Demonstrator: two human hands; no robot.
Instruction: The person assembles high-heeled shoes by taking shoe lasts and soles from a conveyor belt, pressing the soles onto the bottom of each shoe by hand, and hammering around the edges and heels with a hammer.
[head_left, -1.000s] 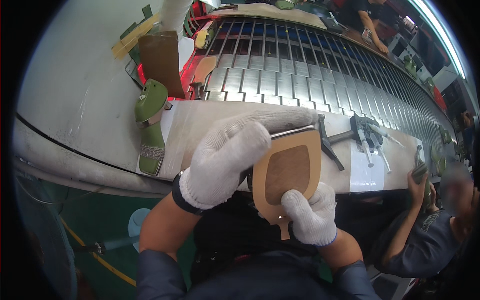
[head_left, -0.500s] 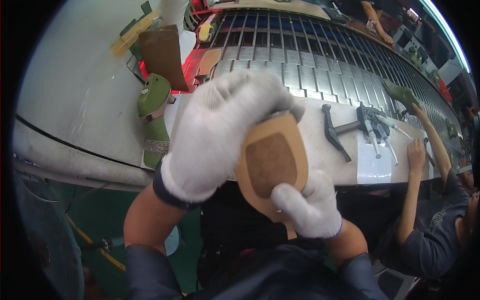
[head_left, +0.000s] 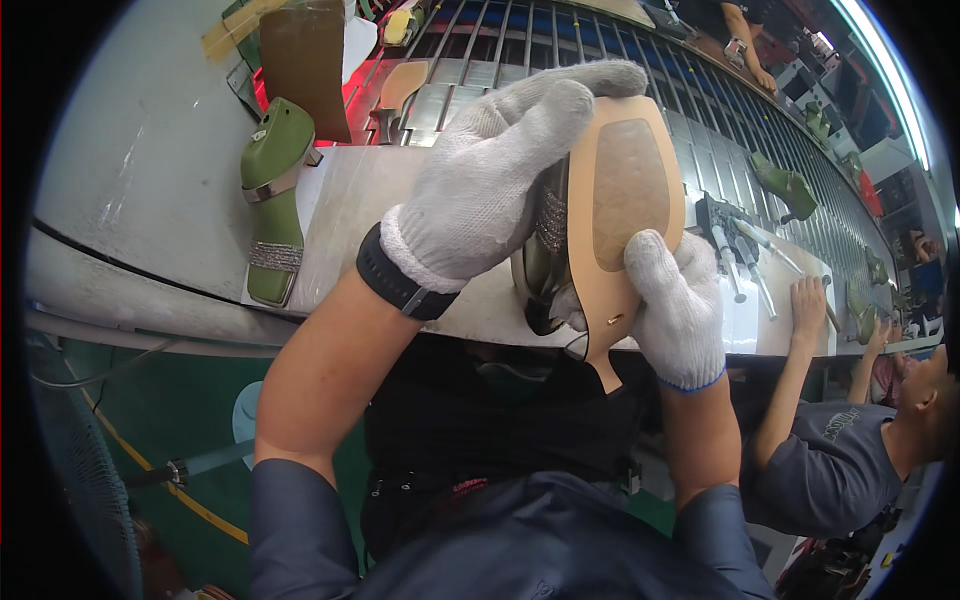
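A tan shoe sole [head_left: 648, 140] with a grey-brown patch faces up between my white-gloved hands. Under its left edge shows a green shoe last [head_left: 540, 278] with a glittery strap. My left hand [head_left: 490, 180] is wrapped round the left side and far end of this shoe, its fingertips at the sole's top edge. From the right, my right hand [head_left: 680, 310] grips the sole, thumb on the patch; its other fingers are partly hidden behind. Left of my hands, another green last with a strapped sandal [head_left: 275, 185] lies on the worktable [head_left: 350, 200].
A slatted metal conveyor [head_left: 500, 45] runs beyond the table. Another tan sole [head_left: 403, 85] lies by a brown board [head_left: 305, 70]. Right of my hands are white-handled tools [head_left: 735, 260]. A co-worker's hand [head_left: 808, 305] rests at the table edge. A fan [head_left: 80, 450] stands lower left.
The sole has moved up and right, and its patch shows more fully. My left hand's fingers have straightened over its far end. The last beneath has come into view; the hammer is now hidden.
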